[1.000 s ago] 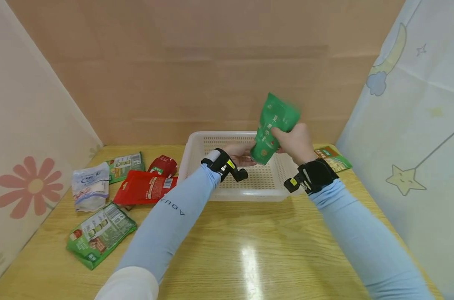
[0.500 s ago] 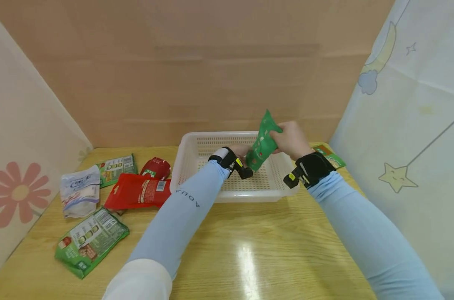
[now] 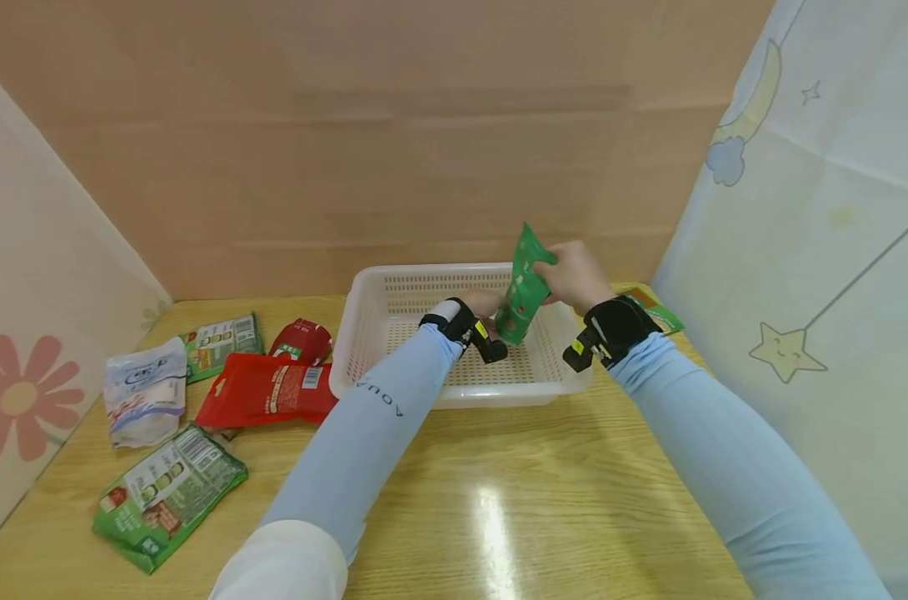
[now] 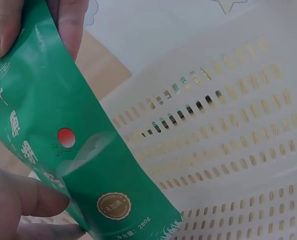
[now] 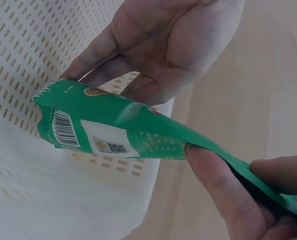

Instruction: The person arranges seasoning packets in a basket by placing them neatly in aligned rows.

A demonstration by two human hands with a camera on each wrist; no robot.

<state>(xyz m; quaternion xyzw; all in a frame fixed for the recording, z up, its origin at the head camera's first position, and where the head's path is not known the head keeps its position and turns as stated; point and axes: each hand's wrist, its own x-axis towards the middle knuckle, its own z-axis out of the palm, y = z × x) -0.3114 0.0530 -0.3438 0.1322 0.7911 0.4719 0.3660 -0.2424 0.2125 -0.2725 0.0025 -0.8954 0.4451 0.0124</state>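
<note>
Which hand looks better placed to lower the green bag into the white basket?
Probably the right hand: it pinches the green bag near the upper end, while the lower end points into the white basket. The left hand only has its fingers against the lower part.

Green pouch (image 4: 78, 137), front: "净含量: 280g" at its lower end; the round seal (image 4: 114, 206) and large white characters are unclear.
Same pouch, reverse: barcode (image 5: 65, 128), QR code (image 5: 117, 148).
Left sleeve (image 3: 371, 425): "AQUA", dark capitals.
Red packet (image 3: 262, 392), toward the tabletop's (image 3: 424, 500) left edge: print too small to read.
</note>
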